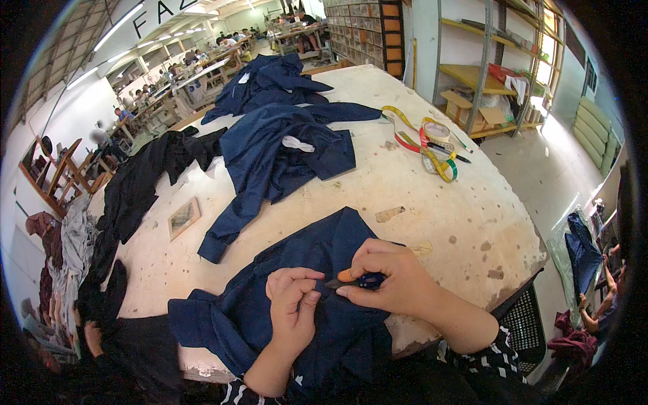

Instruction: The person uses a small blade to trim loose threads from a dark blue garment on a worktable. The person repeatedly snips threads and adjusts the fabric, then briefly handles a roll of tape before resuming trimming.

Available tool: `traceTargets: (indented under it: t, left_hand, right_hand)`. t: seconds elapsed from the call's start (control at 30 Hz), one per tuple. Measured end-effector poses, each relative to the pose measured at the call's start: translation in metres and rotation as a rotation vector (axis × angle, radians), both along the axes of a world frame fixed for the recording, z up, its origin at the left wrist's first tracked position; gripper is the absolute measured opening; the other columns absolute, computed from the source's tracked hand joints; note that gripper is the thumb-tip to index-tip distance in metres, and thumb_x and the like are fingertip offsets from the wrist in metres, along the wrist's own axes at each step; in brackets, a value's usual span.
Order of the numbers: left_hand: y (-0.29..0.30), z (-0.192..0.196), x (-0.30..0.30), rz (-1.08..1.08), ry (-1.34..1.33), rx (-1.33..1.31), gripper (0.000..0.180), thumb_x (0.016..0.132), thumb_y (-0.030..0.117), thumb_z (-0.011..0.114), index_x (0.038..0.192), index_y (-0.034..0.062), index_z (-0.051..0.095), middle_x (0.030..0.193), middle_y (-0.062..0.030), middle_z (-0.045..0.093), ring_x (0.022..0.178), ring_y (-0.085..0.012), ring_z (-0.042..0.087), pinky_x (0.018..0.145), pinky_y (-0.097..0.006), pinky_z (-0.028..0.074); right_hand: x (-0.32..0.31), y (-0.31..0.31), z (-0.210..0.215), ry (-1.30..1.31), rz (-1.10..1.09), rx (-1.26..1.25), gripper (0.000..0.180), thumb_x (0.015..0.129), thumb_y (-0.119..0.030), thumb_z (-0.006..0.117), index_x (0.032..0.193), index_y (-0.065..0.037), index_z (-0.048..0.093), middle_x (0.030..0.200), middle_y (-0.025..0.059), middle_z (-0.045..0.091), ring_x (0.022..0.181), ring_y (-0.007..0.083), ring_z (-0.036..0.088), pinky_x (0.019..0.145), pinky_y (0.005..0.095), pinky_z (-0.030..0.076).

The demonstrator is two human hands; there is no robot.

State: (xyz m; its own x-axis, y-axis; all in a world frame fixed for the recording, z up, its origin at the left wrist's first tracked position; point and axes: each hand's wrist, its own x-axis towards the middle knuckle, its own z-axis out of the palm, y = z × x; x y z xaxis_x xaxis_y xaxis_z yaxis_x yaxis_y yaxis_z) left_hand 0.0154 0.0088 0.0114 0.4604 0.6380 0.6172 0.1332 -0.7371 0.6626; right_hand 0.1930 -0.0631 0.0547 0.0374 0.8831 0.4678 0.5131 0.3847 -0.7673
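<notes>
A navy blue garment (304, 250) lies bunched at the near edge of the table and hangs down toward me. Above it, my right hand (395, 277) grips small thread snips (368, 280) with a dark blue handle, their short blade pointing left. An orange piece shows beside the blade, at my fingers. Close to the blade tip, my left hand (291, 304) is closed, thumb and fingers bent toward each other. Whatever it pinches, if anything, is too small to make out.
Further back lie more navy garments (280, 145) and black cloth (142, 182). A tape measure (407, 140), a tape roll (437, 131) and a pen (461, 158) sit at far right. Another person's hand (93, 337) touches black cloth at left. Metal shelves (482, 74) stand beyond.
</notes>
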Motion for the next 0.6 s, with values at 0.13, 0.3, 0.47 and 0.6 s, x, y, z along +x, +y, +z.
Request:
traceTargets:
  t: [0.13, 0.3, 0.47, 0.6]
  left_hand:
    - [-0.0006, -0.0001, 0.0006, -0.009, 0.030, 0.008, 0.007, 0.081, 0.015, 0.056, 0.079, 0.0082, 0.058, 0.096, -0.0021, 0.061, 0.090, -0.0211, 0.047, 0.085, -0.035, 0.027]
    - [-0.0004, 0.0003, -0.0008, -0.005, 0.053, 0.006, 0.007, 0.081, 0.015, 0.057, 0.080, 0.0081, 0.059, 0.096, -0.0020, 0.061, 0.091, -0.0213, 0.047, 0.085, -0.035, 0.027]
    - [-0.0003, 0.0021, -0.0003, -0.006, 0.062, 0.016, 0.005, 0.080, 0.013, 0.057, 0.080, 0.0078, 0.059, 0.095, -0.0021, 0.060, 0.091, -0.0215, 0.047, 0.085, -0.035, 0.027]
    - [0.0002, 0.0016, -0.0003, 0.004, 0.070, 0.027, 0.005, 0.079, 0.012, 0.057, 0.081, 0.0079, 0.060, 0.094, -0.0026, 0.060, 0.091, -0.0215, 0.048, 0.085, -0.035, 0.028]
  right_hand:
    - [-0.0007, 0.0007, -0.0017, 0.004, -0.005, -0.026, 0.018, 0.064, -0.008, 0.076, 0.071, -0.002, 0.061, 0.076, 0.0054, 0.056, 0.070, 0.0132, 0.057, 0.060, 0.0230, 0.045]
    - [-0.0023, -0.0004, 0.0010, -0.016, -0.014, -0.036, 0.018, 0.064, -0.007, 0.077, 0.073, -0.002, 0.062, 0.076, 0.0054, 0.056, 0.070, 0.0132, 0.058, 0.061, 0.0231, 0.045]
    - [-0.0038, 0.0014, -0.0010, -0.001, 0.016, -0.010, 0.016, 0.065, -0.007, 0.076, 0.072, -0.002, 0.062, 0.075, 0.0052, 0.056, 0.070, 0.0132, 0.058, 0.060, 0.0233, 0.045]
    - [-0.0042, 0.0028, -0.0040, -0.026, 0.000, 0.020, 0.017, 0.067, -0.008, 0.076, 0.076, -0.002, 0.062, 0.076, 0.0042, 0.056, 0.067, 0.0106, 0.055, 0.058, 0.0216, 0.043]
